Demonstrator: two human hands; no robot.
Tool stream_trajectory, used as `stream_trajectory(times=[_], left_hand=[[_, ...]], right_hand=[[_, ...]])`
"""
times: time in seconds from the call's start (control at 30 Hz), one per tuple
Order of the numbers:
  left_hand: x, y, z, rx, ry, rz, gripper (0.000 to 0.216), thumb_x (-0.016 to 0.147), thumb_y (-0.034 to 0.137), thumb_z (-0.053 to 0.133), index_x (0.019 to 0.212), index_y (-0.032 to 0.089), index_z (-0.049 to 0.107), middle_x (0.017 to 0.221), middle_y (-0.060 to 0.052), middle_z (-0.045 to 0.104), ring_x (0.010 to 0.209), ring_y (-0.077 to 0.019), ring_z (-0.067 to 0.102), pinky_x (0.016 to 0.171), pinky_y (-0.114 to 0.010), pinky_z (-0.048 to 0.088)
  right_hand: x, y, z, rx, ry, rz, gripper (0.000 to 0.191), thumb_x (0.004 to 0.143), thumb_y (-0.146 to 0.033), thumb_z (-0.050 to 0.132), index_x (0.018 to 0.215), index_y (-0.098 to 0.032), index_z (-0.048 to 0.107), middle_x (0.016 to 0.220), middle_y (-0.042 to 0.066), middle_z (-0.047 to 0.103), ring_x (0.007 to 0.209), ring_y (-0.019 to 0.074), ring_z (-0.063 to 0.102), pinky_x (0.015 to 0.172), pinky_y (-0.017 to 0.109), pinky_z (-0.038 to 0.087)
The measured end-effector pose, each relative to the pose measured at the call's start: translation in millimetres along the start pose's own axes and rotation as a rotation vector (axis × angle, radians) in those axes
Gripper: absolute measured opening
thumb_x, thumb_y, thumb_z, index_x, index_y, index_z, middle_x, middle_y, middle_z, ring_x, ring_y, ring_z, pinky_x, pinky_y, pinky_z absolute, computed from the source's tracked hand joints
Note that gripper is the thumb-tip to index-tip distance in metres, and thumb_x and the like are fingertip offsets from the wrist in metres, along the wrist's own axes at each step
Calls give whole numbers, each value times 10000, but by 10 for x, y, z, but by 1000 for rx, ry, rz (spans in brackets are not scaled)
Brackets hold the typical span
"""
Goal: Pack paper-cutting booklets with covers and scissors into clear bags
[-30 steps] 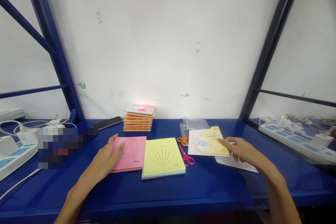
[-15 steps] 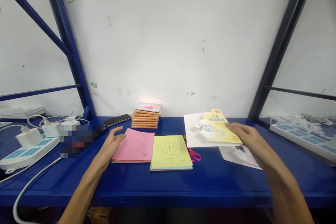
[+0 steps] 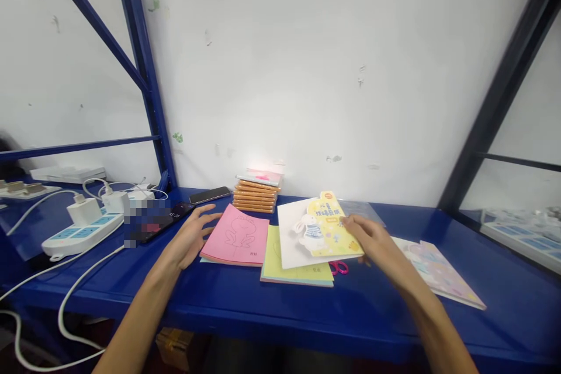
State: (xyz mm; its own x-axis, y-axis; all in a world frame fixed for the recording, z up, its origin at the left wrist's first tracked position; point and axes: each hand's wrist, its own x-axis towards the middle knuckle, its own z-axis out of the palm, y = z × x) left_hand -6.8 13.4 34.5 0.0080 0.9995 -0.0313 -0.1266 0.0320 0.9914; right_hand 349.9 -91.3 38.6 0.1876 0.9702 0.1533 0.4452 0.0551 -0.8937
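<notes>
the right hand [image 3: 372, 239] pinches the right edge of the yellow rabbit booklet [image 3: 318, 232], held lifted over the yellow shell-drawing pad [image 3: 293, 272] with pink scissors [image 3: 339, 267] just beside the pad. the left hand [image 3: 190, 236] hovers with fingers spread and empty at the left edge of the pink paper pad [image 3: 236, 236]. this looks like mid-carry; setting the booklet down calls for a flat, level release.

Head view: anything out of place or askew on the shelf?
The pink scissors are mostly hidden under the booklet in the right hand, which overlaps the yellow paper stack. The left hand hovers beside the pink stack.
</notes>
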Motion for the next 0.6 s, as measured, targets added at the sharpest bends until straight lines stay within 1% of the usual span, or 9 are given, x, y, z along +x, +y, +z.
stream_trajectory(times=[0.1,0.17,0.3,0.4,0.47,0.5,0.6], left_hand=[[13,-24,19,14,5,-12,437,823,247,656,1237,223,520,1182,-138,690,837,-232,714,680,-359,590],[10,-37,34,42,4,-8,460,824,251,666,1258,220,518,1129,-125,704,824,-223,714,667,-333,580],[10,-69,47,132,19,5,568,839,264,675,1363,229,460,988,-78,723,775,-199,718,623,-272,541],[30,-84,17,205,7,0,631,854,293,642,1422,152,406,927,-105,744,787,-228,737,644,-297,547],[45,-93,-11,271,-12,13,660,854,322,625,1430,97,394,964,-152,761,857,-262,750,711,-342,565],[51,-99,-20,315,-21,30,668,851,345,626,1427,90,405,1011,-172,764,906,-277,750,757,-364,569],[48,-133,-13,487,-57,103,734,788,401,694,1422,122,452,1172,-193,745,1037,-329,728,894,-433,549]], right_hand=[[26,-4,186,-13,-41,-37,458,952,-621,484,727,-222,502,595,-39,512,486,136,505,463,259,335],[28,-5,250,-59,-34,-56,457,952,-602,493,696,-225,475,605,-35,525,511,137,500,489,264,325],[36,24,253,-195,40,-91,454,952,-567,496,656,-229,427,601,-28,529,563,147,457,527,278,286],[59,67,231,-268,52,-107,447,951,-554,490,653,-234,402,594,-21,536,579,160,452,543,292,271],[76,94,233,-318,33,-93,442,961,-554,466,659,-237,411,591,-15,548,578,169,467,548,300,273],[82,107,240,-358,24,-87,442,967,-551,453,658,-238,416,589,-11,556,577,174,475,551,305,275],[97,141,278,-491,5,-91,432,985,-522,419,661,-239,452,638,18,625,602,196,525,564,318,292]])
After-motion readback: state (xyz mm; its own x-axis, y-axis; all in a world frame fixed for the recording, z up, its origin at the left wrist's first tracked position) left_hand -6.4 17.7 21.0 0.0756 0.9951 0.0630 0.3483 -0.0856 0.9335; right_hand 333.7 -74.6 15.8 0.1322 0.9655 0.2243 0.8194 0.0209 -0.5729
